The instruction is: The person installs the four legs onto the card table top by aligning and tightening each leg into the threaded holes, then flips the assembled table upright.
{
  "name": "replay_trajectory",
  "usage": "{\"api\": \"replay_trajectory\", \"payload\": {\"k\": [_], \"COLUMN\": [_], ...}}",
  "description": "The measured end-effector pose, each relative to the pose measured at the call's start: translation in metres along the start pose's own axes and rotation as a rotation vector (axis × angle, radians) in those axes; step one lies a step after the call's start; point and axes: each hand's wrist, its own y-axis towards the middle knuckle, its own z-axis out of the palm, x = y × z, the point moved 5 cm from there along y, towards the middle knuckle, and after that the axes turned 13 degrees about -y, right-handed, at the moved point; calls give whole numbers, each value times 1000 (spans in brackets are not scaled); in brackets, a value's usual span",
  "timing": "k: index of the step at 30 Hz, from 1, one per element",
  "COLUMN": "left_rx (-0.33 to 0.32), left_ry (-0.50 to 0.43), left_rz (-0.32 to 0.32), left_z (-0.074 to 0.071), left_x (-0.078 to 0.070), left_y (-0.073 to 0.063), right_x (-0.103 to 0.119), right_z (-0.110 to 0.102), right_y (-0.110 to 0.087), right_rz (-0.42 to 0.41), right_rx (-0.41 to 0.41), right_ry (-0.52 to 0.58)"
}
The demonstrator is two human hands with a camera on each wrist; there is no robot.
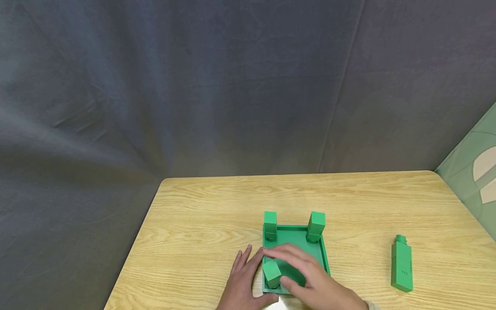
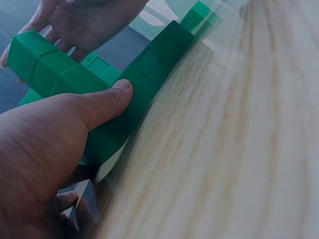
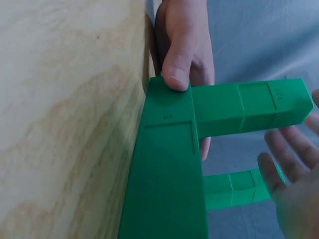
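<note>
Light wood grain runs across the table (image 1: pixel 186 232) from side to side. Nearest, at the bottom edge of the head view, are the person's two hands. With its thumb on the near wall of a shallow green tray (image 1: pixel 292 241) and its fingers spread beside the left wall, the left hand (image 1: pixel 244 280) braces the corner in a wide spread. Over the same corner, the right hand (image 1: pixel 314 275) arches with its thumb and fingers well parted, leaving a broad gap around the near block (image 1: pixel 271 275); whether any fingertip touches that block, I cannot tell.

This block is green and square-sided, and it stands in the tray's near left corner. Raised lines cross its sides in both wrist views, with small figures too faint to read surely. Farther back, another green block (image 1: pixel 270 224) stands in the far left corner, and a third, the far right block (image 1: pixel 316 224), in the corner opposite, each narrowing at its foot. Well to the right of the tray, a green bottle (image 1: pixel 401 267) lies flat, neck pointing away from the person. Beyond the table hangs dark grey cloth (image 1: pixel 248 86), with a pale green patterned panel (image 1: pixel 478 189) on the right.
</note>
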Motion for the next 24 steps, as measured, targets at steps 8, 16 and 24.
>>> {"api": "replay_trajectory", "payload": {"k": [8, 16, 24], "left_rx": [7, -11, -17], "left_ry": [-22, -28, 17], "left_rz": [-20, -39, -5], "left_z": [0, 0, 1], "left_x": [-1, 0, -1], "left_y": [0, -2, -1], "right_x": [1, -2, -2], "right_z": [-2, 1, 1], "right_y": [1, -1, 0], "right_rz": [-61, -69, -19], "right_rx": [52, 25, 25], "right_ry": [2, 44, 83]}}
